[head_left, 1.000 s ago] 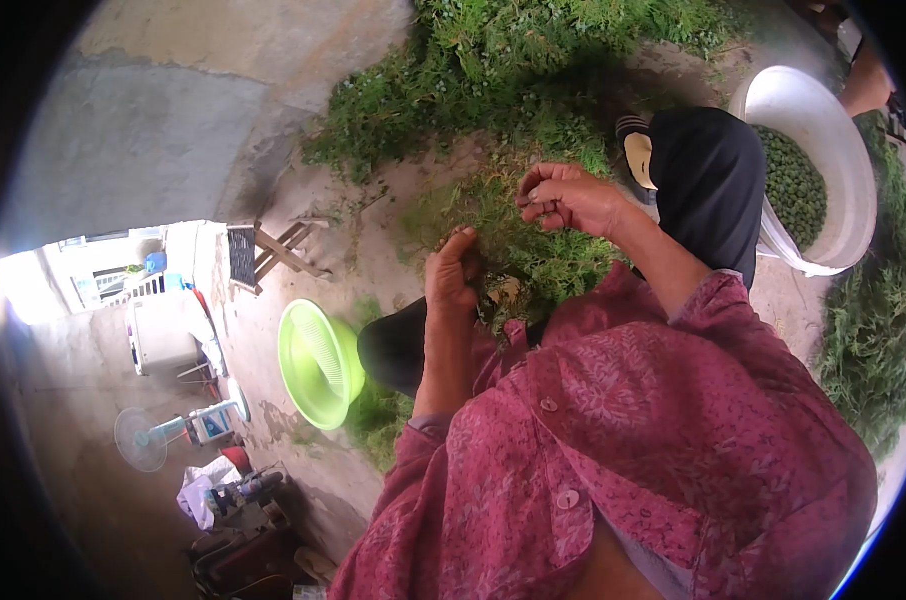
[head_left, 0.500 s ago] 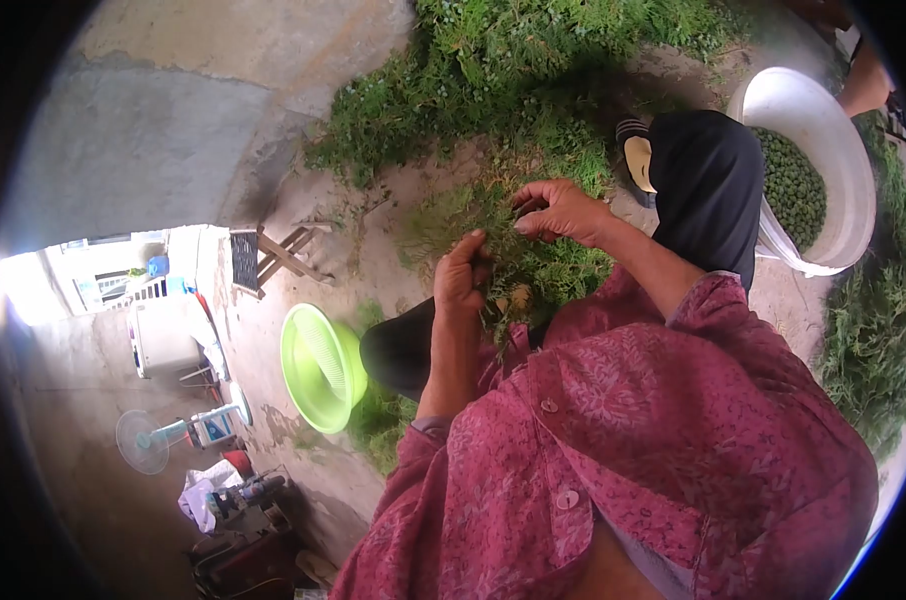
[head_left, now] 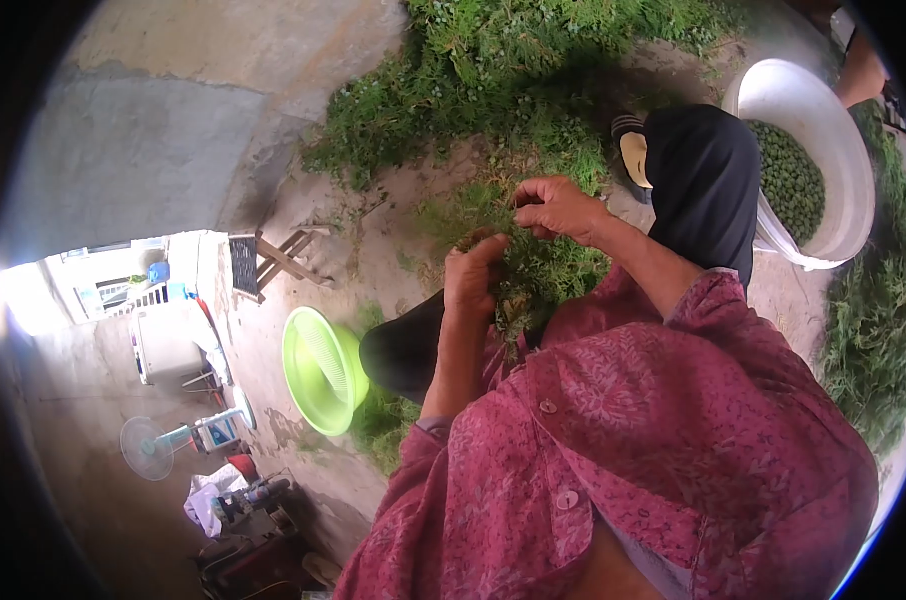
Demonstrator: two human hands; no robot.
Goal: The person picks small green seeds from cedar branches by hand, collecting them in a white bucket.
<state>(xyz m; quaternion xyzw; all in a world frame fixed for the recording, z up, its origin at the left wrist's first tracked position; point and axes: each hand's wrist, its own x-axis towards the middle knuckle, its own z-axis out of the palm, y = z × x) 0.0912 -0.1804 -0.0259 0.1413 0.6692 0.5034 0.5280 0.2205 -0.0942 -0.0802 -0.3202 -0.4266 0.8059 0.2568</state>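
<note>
My left hand (head_left: 471, 275) is closed around a leafy evergreen sprig (head_left: 515, 290) above my lap. Just to its right and a little farther out, my right hand (head_left: 561, 212) has thumb and fingertips pinched together; whatever is between them is too small to make out. Feathery green foliage lies under and between both hands. Beyond them a big heap of cut evergreen branches (head_left: 473, 90), dotted with small pale cones, covers the ground. A white bucket (head_left: 845, 190) beside my right knee holds many small green cones (head_left: 788, 180).
A lime-green plastic basin (head_left: 311, 400) with a strainer-like inside stands left of my left knee. Farther left are a wooden folding stool (head_left: 283, 262) and a fan (head_left: 148, 447). More branches (head_left: 868, 320) lie at the right. Another person's limb (head_left: 861, 75) shows behind the bucket.
My left hand has moved slightly right, nearer my right hand, and turned with its fingers curled more inward. My right hand stays nearly in place, still pinched.
</note>
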